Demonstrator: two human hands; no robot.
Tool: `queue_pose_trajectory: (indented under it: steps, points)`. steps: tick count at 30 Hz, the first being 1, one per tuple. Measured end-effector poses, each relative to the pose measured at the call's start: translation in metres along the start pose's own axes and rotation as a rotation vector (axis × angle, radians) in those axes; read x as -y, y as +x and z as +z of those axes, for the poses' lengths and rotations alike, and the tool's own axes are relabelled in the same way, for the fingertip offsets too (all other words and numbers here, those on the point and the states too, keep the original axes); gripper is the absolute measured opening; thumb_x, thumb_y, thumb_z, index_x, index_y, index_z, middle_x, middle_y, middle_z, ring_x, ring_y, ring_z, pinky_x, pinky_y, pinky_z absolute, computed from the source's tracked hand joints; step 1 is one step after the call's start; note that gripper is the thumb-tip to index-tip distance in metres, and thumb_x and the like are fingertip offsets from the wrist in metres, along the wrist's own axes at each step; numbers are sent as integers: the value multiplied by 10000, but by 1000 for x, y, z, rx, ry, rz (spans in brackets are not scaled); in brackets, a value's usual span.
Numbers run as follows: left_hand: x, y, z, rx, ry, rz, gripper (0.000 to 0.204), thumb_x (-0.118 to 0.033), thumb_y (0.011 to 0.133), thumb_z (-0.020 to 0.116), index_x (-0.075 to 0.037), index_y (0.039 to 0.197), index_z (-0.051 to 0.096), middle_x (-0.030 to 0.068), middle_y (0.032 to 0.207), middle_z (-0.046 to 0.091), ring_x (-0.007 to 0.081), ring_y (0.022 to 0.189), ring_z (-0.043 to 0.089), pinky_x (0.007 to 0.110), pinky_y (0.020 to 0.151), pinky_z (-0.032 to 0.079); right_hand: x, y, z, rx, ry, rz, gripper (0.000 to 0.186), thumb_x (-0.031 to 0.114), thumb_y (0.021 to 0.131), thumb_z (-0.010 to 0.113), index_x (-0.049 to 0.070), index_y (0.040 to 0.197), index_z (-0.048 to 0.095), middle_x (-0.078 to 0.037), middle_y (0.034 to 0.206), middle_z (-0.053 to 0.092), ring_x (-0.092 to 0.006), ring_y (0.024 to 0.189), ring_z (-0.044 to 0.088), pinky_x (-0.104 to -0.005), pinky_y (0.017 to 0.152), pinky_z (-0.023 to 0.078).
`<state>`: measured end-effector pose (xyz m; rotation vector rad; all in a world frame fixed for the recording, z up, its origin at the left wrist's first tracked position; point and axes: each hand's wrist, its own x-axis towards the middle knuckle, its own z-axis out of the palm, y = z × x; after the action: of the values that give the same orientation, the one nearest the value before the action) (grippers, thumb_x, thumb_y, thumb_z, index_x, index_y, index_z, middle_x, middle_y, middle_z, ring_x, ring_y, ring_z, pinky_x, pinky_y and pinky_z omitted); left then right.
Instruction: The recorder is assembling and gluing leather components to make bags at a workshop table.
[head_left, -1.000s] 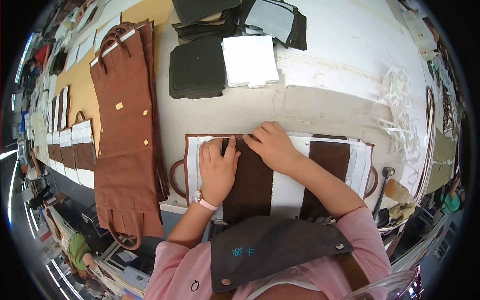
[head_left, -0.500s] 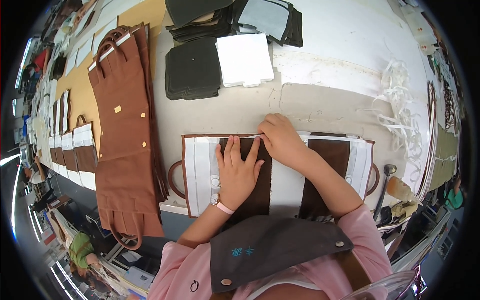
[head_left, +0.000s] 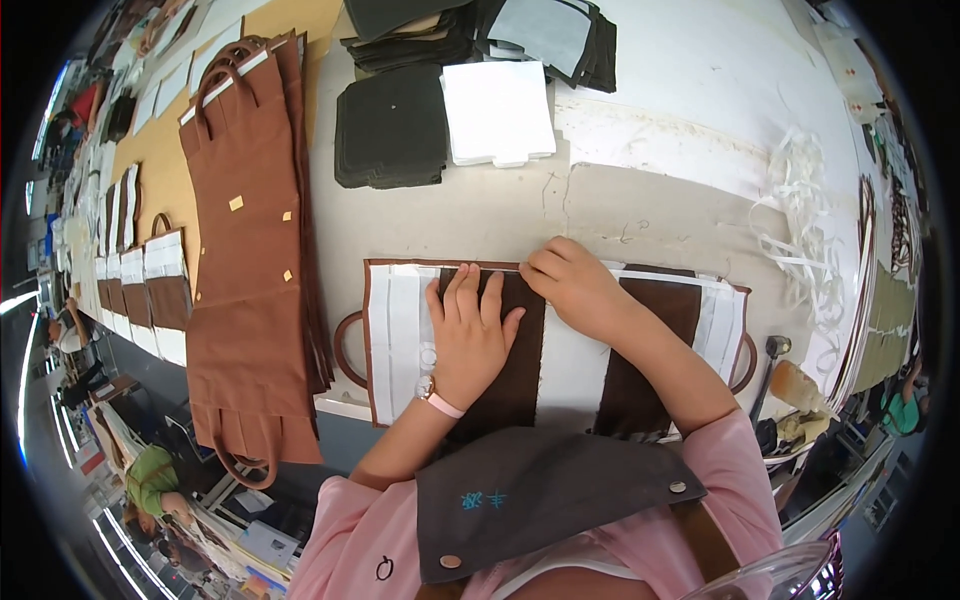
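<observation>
An unfolded brown bag panel (head_left: 650, 392) lies before me, with white and dark brown bands, brown handles at both ends and a narrow white strip (head_left: 672, 274) along its far edge. My left hand (head_left: 466, 335) rests with fingers apart over the left dark band, fingertips near that edge. My right hand (head_left: 575, 285) has its fingers closed on the white strip at the edge, a little right of my left hand.
Folded brown bags (head_left: 245, 310) lie at left, black pieces (head_left: 388, 130) and white pieces (head_left: 498, 110) at the back. White ribbons (head_left: 795, 240), a hammer (head_left: 775, 348) and a glue-coloured bottle (head_left: 795, 390) are at right. Other people (head_left: 150, 485) appear at far lower left.
My left hand has moved rightward and opened out its fingers since a second ago. My right hand has shifted slightly right along the edge, its fingers more bunched.
</observation>
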<state>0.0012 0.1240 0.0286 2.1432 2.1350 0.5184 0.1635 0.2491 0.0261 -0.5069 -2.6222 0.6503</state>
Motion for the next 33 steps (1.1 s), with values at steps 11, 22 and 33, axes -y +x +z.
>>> queue_pose_trajectory:
  steps: [11, 22, 33]
  points:
    - [18, -1, -21, 92, 244, -112, 553, -333, 821, 740, -109, 1310, 607, 119, 1211, 529, 293, 1131, 499, 495, 1001, 367, 14, -6, 10, -30, -189, 23, 395, 52, 744, 620, -22, 1130, 663, -90, 966, 555, -262, 960, 525, -386, 850, 474]
    - [-21, 5, 0, 112, -34, 50, 514, -280, 926, 631, -91, 1394, 537, 191, 1336, 480, 345, 1310, 430, 595, 1128, 250, 1, -9, 6, -167, 146, 338, 99, -37, 818, 638, 15, 893, 600, -130, 920, 571, -348, 891, 545, -416, 821, 441]
    - [-21, 7, 2, 92, 19, 63, 503, -319, 905, 656, -126, 1362, 574, 164, 1273, 527, 313, 1248, 472, 604, 1083, 297, -11, -21, 3, -131, 139, 81, 234, -56, 734, 649, -12, 963, 667, -105, 933, 591, -298, 916, 568, -394, 824, 480]
